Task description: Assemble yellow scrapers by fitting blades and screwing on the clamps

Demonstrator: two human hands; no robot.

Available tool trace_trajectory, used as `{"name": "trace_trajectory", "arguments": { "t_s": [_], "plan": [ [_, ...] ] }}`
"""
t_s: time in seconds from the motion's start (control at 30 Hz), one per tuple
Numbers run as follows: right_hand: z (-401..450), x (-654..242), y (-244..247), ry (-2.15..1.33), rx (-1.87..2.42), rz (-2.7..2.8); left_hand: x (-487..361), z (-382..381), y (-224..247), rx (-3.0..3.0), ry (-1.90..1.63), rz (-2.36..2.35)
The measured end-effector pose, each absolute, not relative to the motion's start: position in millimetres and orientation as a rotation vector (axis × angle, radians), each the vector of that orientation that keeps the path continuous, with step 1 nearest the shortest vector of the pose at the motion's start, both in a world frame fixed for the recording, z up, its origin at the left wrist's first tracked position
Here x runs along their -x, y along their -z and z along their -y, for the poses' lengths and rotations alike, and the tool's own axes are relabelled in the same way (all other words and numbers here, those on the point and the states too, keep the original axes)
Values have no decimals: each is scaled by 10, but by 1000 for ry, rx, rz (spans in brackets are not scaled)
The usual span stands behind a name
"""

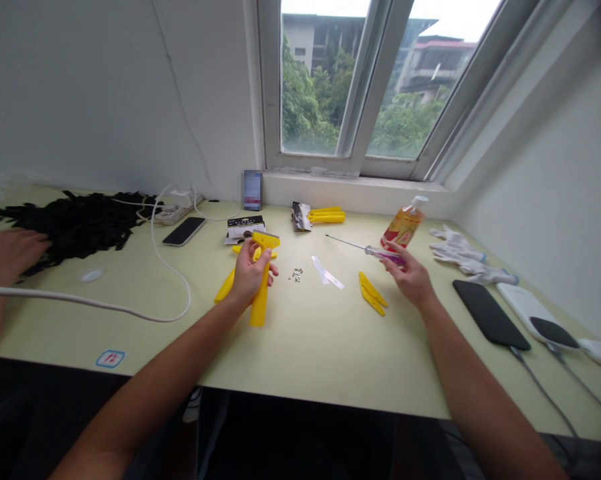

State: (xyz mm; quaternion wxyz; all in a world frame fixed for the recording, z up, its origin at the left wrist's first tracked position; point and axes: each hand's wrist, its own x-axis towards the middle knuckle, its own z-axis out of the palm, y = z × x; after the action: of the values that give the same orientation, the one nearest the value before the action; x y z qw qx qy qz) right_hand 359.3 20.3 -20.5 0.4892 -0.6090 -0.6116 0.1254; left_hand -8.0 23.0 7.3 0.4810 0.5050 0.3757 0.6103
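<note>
My left hand (250, 272) is shut on a yellow plastic scraper (260, 300) held upright over the table, with another yellow piece (225, 287) partly hidden behind it. My right hand (410, 279) grips a screwdriver (380, 252) with a clear and purple handle, its thin shaft pointing left. Between my hands lie a small group of tiny metal screws (295, 275) and white paper strips (327, 272). Two slim yellow plastic parts (373, 293) lie just left of my right hand.
A co-worker's hand (10, 253) rests at far left beside a heap of black strips (65, 223). A white cable (90, 301) crosses the pale green table (305, 347). An orange pump bottle (403, 225), white gloves (465, 253) and a black phone (489, 313) stand right.
</note>
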Motion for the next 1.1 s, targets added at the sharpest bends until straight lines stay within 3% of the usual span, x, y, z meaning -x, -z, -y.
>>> {"name": "trace_trajectory", "arguments": {
  "t_s": [0.13,0.37,0.7,1.1],
  "plan": [
    [-242,-3718,363,-64,1685,1711,82,-205,-121,-1181,-1429,-849],
    [-268,-3529,347,95,1614,1883,95,-187,-137,-1154,-1359,-759],
    [-108,-2406,221,-54,1406,2428,78,-227,-89,-1106,-1420,-796],
    [-482,-1722,128,-16,1444,2494,110,-265,-88,-1096,-1503,-850]
  ]
}}
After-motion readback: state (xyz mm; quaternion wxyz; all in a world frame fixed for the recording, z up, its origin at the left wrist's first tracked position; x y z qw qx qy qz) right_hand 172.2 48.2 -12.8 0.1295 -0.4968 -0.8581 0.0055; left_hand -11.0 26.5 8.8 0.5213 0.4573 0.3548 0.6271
